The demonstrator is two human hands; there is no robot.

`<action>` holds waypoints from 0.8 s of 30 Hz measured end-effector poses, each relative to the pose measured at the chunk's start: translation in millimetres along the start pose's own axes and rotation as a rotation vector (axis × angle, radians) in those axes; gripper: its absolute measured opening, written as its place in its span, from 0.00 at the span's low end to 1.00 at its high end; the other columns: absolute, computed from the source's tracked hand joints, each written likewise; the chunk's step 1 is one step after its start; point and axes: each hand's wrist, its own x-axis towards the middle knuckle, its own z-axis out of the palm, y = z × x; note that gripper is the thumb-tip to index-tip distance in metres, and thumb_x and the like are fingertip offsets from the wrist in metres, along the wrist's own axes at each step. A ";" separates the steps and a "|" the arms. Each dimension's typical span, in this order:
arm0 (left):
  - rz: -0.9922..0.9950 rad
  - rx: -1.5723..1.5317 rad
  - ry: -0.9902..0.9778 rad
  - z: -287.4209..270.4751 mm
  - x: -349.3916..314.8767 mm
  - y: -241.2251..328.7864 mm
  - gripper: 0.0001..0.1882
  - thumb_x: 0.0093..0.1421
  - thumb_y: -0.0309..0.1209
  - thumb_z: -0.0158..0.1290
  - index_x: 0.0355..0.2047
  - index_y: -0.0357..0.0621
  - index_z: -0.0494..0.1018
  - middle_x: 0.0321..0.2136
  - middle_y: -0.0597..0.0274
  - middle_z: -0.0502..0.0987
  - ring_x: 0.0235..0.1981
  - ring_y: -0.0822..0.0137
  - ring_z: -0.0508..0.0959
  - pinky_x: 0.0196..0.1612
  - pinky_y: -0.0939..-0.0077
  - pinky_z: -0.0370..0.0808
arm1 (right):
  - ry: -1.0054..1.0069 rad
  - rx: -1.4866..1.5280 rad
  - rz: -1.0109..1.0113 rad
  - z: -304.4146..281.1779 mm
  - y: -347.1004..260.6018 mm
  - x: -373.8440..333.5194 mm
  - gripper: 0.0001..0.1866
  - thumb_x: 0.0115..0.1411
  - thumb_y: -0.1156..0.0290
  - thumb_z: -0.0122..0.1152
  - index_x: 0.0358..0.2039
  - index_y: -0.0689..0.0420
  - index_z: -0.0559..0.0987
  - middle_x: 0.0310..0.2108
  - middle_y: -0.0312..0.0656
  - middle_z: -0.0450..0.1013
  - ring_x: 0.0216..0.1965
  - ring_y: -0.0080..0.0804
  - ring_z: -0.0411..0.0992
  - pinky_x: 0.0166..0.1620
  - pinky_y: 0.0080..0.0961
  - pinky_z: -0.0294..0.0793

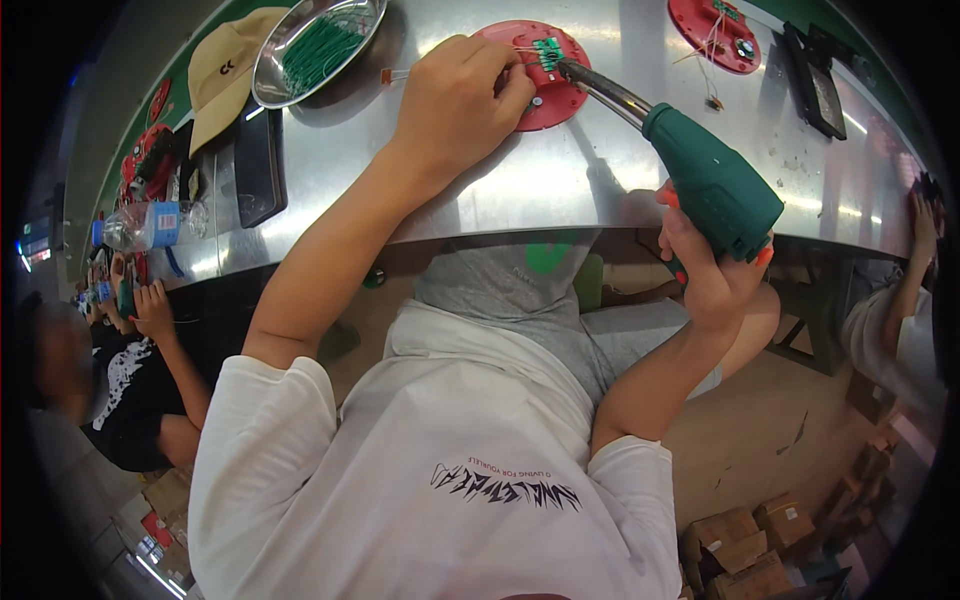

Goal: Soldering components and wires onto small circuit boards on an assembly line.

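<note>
My right hand [712,265] is wrapped round the handle of a green soldering gun [715,180] with a long metal nozzle. The nozzle's tip rests at a small green circuit board [548,54] on a round red plastic housing [560,105]. Over the left side of that housing, my left hand [463,100] pinches a thin wire [522,49] running to the board. Its fingertips are partly hidden behind the knuckles. A small connector [388,76] on a wire sticks out left of this hand.
On the metal table [400,190] are a steel bowl [268,92] of green wires, a beige cap [228,75], a dark phone [259,168] and a plastic bottle [160,225]. At right lie another red housing [735,52] and a black tray [815,85]. Co-workers sit at both sides.
</note>
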 end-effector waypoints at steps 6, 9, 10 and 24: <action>0.017 -0.020 -0.002 6.3 3.0 -1.1 0.05 0.54 0.27 0.61 0.29 0.40 0.80 0.24 0.56 0.79 0.24 0.59 0.78 0.30 0.67 0.75 | 0.056 -0.001 -0.057 0.9 7.3 -2.1 0.17 0.57 0.83 0.59 0.48 0.69 0.77 0.37 0.48 0.77 0.23 0.24 0.70 0.26 0.20 0.69; 0.010 -0.007 -0.023 5.2 1.7 -1.1 0.05 0.53 0.27 0.61 0.29 0.40 0.80 0.25 0.57 0.79 0.25 0.59 0.78 0.31 0.66 0.74 | 0.054 0.025 -0.075 1.9 14.5 0.3 0.18 0.57 0.82 0.59 0.49 0.70 0.77 0.38 0.49 0.77 0.23 0.25 0.70 0.26 0.21 0.70; 0.001 -0.010 -0.018 6.0 -0.4 0.3 0.05 0.53 0.27 0.61 0.29 0.40 0.79 0.24 0.57 0.79 0.25 0.58 0.78 0.31 0.66 0.74 | 0.056 0.030 -0.079 2.9 14.9 -0.3 0.18 0.57 0.82 0.59 0.49 0.70 0.77 0.38 0.49 0.77 0.23 0.25 0.70 0.26 0.21 0.70; -0.093 0.001 -0.151 -3.9 14.5 16.3 0.04 0.56 0.24 0.59 0.33 0.41 0.80 0.27 0.53 0.80 0.28 0.55 0.80 0.33 0.64 0.76 | 0.491 0.555 0.040 9.2 17.1 18.1 0.12 0.60 0.76 0.60 0.43 0.69 0.78 0.23 0.43 0.76 0.18 0.26 0.71 0.24 0.24 0.72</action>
